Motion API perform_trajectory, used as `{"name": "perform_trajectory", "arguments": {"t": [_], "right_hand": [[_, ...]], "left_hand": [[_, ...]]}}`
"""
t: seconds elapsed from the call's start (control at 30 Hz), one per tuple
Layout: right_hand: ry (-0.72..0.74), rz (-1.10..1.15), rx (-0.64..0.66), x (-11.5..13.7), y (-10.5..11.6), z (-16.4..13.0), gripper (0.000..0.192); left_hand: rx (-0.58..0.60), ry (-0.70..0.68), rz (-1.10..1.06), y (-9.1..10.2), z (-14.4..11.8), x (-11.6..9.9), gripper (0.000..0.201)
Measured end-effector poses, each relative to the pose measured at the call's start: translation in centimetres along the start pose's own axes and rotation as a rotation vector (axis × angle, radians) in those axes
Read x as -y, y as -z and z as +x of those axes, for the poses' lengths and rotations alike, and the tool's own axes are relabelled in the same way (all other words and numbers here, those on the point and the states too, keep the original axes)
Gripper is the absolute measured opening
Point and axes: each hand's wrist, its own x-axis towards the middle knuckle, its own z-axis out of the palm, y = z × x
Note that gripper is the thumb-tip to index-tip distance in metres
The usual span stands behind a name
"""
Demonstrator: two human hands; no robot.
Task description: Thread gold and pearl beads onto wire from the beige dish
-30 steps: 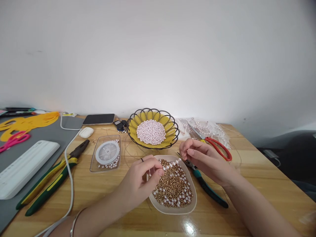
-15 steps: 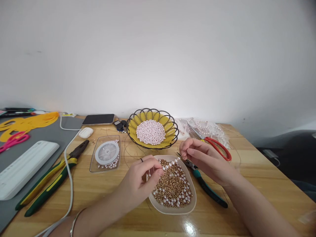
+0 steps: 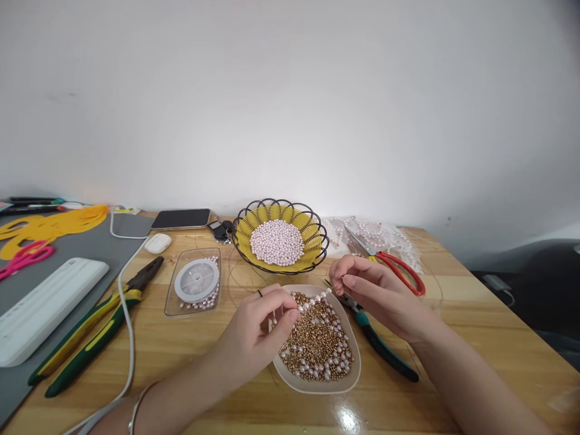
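Observation:
My left hand point(image 3: 257, 331) hovers over the left rim of a white dish point(image 3: 354, 374) full of gold and pearl beads, fingertips pinched on one end of a short string of pearl beads point(image 3: 313, 299). My right hand point(image 3: 378, 294) is at the dish's far right corner, with thumb and forefinger pinched on the other end of that string. The strung beads stretch between the two hands just above the loose beads.
Teal-handled pliers point(image 3: 378, 341) lie under my right hand. Red scissors point(image 3: 395, 267) rest on bagged beads behind. A wire basket point(image 3: 281, 237) holds pink pearls. A clear box with a thread spool point(image 3: 194, 281), green pliers point(image 3: 93, 329), a white cable, earbud case, phone and a grey mat lie left.

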Motion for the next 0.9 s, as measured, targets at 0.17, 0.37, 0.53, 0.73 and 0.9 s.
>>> {"name": "perform_trajectory", "arguments": {"t": [0.17,0.37,0.53,0.73,0.9], "right_hand": [[0.003,-0.018,-0.008,0.2,-0.2,-0.1,0.016],[0.024,-0.125,0.011,0.1,0.0,-0.1,0.017],[0.035,-0.240,-0.038,0.3,-0.2,-0.1,0.026],[0.232,-0.839,-0.057,-0.3,-0.2,0.5,0.019],[0.265,-1.132,0.061,-1.1,1.0,0.4,0.013]], "left_hand": [[0.001,-0.007,-0.002,0.0,0.1,0.1,0.020],[-0.003,0.004,-0.001,0.0,0.1,-0.1,0.020],[-0.014,-0.011,-0.002,0.0,0.1,-0.1,0.020],[-0.011,0.000,-0.002,0.0,0.1,0.0,0.022],[-0.005,0.001,0.003,0.0,0.0,0.1,0.021]]}}
